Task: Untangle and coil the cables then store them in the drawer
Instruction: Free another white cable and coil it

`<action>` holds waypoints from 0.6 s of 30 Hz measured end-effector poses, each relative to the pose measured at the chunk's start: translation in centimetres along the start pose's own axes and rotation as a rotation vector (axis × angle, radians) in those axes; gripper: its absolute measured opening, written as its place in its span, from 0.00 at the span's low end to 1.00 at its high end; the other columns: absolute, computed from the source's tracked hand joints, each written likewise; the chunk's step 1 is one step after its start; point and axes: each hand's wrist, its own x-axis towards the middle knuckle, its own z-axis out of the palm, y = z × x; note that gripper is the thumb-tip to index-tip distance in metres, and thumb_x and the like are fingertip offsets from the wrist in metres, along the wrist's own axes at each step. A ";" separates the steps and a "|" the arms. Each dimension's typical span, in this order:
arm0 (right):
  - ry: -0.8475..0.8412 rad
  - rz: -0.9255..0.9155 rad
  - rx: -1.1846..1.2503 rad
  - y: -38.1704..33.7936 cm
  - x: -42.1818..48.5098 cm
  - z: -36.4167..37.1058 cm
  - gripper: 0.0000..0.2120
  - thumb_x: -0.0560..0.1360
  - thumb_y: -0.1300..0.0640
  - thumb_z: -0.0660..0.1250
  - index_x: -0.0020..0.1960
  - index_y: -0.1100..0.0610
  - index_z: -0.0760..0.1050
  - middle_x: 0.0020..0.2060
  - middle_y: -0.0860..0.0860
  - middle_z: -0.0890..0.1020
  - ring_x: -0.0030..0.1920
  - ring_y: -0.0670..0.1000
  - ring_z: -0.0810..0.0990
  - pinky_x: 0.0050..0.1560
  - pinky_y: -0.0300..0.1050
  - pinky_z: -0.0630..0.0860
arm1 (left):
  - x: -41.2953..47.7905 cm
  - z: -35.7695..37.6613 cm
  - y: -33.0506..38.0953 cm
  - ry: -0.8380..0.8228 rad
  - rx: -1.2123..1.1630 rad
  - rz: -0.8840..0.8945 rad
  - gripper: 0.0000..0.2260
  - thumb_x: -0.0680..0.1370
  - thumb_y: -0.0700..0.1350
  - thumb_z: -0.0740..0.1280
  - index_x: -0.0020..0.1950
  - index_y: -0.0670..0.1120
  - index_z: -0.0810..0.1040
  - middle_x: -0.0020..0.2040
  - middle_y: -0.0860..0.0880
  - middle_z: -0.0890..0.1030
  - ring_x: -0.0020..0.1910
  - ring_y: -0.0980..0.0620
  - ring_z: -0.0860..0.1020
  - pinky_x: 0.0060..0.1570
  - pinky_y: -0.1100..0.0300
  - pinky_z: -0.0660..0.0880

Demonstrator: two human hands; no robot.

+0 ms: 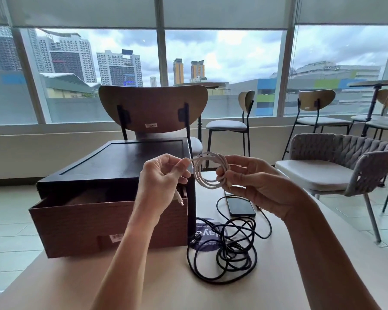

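Note:
A white cable is wound into a small coil held up in the air above the table. My right hand grips the coil on its right side. My left hand pinches the cable's loose end, and its plug hangs down below the palm. A tangled black cable lies in a heap on the table in front of me. The dark wooden box stands at the left with its brown drawer pulled open toward me.
A black phone lies on the table beyond the black cable, with a round blue sticker beside it. The light table has edges at left and right. Chairs stand behind the box and at the right.

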 end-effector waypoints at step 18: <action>-0.017 0.066 0.178 0.5 0.7 1.3 0.25 0.72 0.73 0.63 0.69 0.68 0.72 0.56 0.64 0.79 0.47 0.54 0.84 0.45 0.41 0.81 | -0.1 0.3 1.7 -0.101 -0.869 -0.374 0.09 0.82 0.37 0.62 0.45 0.41 0.79 0.39 0.45 0.83 0.37 0.53 0.82 0.41 0.63 0.82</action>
